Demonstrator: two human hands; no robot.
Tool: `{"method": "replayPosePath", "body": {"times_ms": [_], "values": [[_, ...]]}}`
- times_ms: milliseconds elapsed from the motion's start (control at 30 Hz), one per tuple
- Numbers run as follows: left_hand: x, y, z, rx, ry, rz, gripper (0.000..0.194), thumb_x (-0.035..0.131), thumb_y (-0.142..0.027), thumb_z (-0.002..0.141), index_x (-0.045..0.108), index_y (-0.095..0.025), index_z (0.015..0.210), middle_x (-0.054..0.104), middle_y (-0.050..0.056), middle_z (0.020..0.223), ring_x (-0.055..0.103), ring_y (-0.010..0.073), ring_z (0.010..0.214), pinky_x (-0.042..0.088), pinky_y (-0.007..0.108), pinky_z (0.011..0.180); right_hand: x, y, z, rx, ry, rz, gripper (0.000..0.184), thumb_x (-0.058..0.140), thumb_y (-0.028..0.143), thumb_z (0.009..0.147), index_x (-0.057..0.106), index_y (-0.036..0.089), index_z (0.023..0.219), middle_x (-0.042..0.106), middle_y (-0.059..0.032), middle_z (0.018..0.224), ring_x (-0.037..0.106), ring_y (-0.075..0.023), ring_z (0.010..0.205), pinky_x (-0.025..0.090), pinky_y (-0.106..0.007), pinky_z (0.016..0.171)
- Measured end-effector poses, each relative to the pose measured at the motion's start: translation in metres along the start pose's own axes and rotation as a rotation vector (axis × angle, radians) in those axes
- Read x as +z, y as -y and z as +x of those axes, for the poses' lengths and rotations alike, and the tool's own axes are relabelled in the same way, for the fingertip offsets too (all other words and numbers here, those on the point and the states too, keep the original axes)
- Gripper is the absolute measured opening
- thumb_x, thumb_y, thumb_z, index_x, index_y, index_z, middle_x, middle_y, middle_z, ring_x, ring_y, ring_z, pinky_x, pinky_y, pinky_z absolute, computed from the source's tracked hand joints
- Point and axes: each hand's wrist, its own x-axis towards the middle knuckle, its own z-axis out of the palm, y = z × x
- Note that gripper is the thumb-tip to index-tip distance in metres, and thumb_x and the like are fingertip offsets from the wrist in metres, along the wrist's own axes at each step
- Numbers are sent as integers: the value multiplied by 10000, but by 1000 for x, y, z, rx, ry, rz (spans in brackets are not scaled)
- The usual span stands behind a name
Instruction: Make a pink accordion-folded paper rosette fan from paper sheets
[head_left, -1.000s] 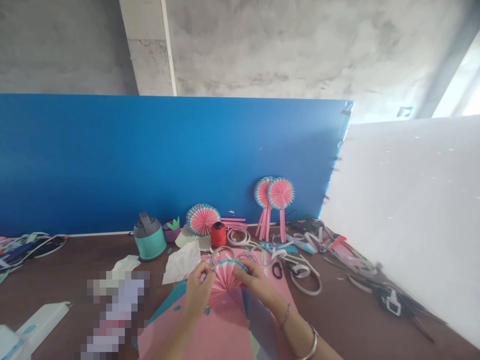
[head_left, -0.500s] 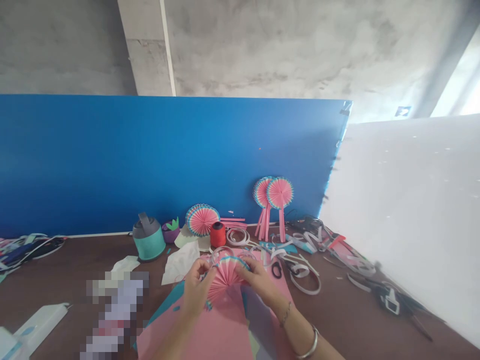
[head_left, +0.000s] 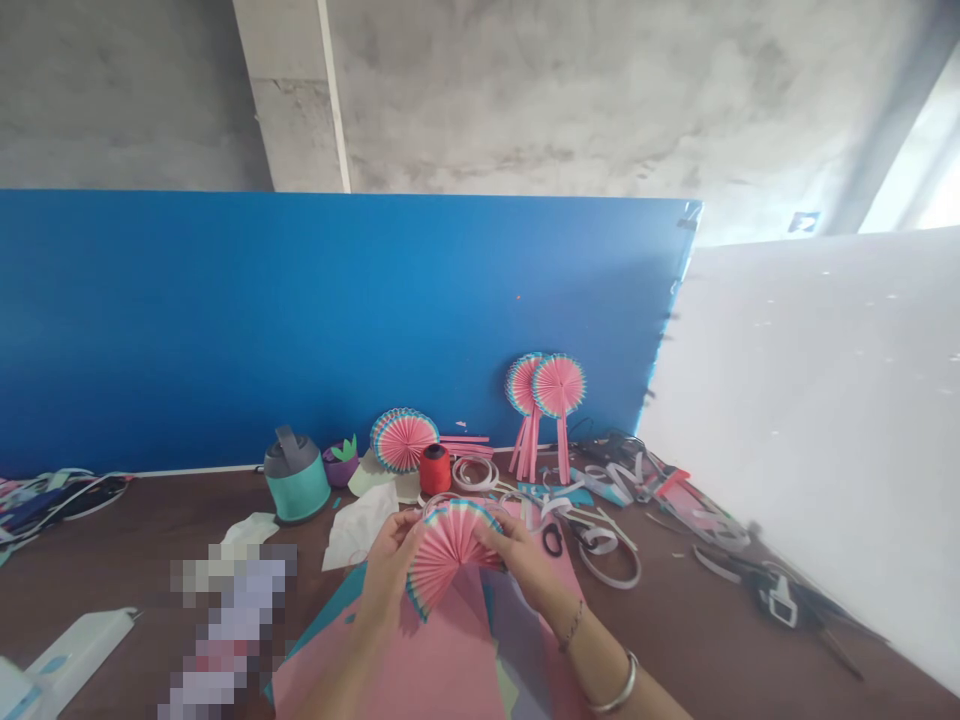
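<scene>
Between my hands is a pleated pink paper fan (head_left: 456, 540) with a blue-striped rim, spread into an arch. My left hand (head_left: 391, 560) grips its left side, thumb on the front of the pleats. On the right side my right hand (head_left: 517, 552) pinches the folds, its other fingers partly behind the paper. Beneath lie sheets of pink paper (head_left: 420, 665) over a teal sheet (head_left: 319, 625). Just beyond my hands stands a red spool of thread (head_left: 435, 470). Black scissor handles (head_left: 553, 540) show right of my right hand.
Finished round fans (head_left: 405, 440) lean at the back, and two with pink handles (head_left: 559, 387) stand against the blue partition (head_left: 337, 320). A teal container (head_left: 298, 480) and a purple pot (head_left: 342, 465) are left. White strips (head_left: 611, 570) and cables clutter the right.
The paper fan has been spread wider, its left end now swung down and showing more pleats. Both hands stay on it, with only slight shifts in place.
</scene>
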Motion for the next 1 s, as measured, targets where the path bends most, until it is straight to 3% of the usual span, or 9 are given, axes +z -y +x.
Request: {"method": "replayPosePath", "body": {"times_ms": [67, 167, 333, 533, 733, 1000], "values": [[-1, 1, 2, -63, 46, -56, 478, 713, -524, 649, 608, -182, 966, 693, 65, 850, 656, 235, 813, 499, 358, 746, -1, 0, 1, -28, -25, 24, 437, 746, 556, 625, 661, 188, 846, 609, 0, 722, 529, -146, 658, 441, -258, 608], [-2, 4, 5, -128, 78, -104, 518, 773, -495, 583, 634, -164, 955, 705, 75, 882, 658, 238, 848, 490, 354, 793, 0, 1, 2, -82, -27, 43, 430, 729, 552, 657, 675, 198, 895, 644, -11, 764, 552, -154, 668, 462, -273, 631], [1, 4, 0, -194, 111, -155, 474, 771, -481, 609, 653, -152, 930, 702, 51, 763, 657, 206, 712, 486, 296, 641, 0, 4, 2, -141, -7, 41, 413, 752, 496, 665, 673, 204, 944, 678, -29, 852, 597, -177, 744, 477, -283, 679], [-1, 1, -1, -192, -5, -233, 441, 795, -452, 600, 652, -167, 905, 626, -36, 599, 513, 81, 450, 358, 201, 439, -3, 0, 4, -82, -19, 0, 351, 765, 461, 652, 671, 163, 813, 652, -22, 730, 597, -164, 694, 458, -268, 648], [0, 3, 1, -255, -17, -374, 428, 823, -399, 585, 645, -177, 905, 703, 8, 755, 655, 149, 680, 495, 244, 625, 2, 5, 2, -70, -34, -12, 334, 784, 420, 626, 666, 168, 810, 653, -5, 699, 587, -146, 654, 450, -258, 628], [-3, 23, 2, -214, -95, -385, 336, 784, -302, 652, 667, -200, 950, 722, 60, 916, 684, 209, 843, 529, 260, 646, 6, 2, 0, -43, 8, -36, 359, 785, 441, 619, 648, 156, 788, 656, -8, 695, 615, -153, 629, 473, -258, 591]]}}
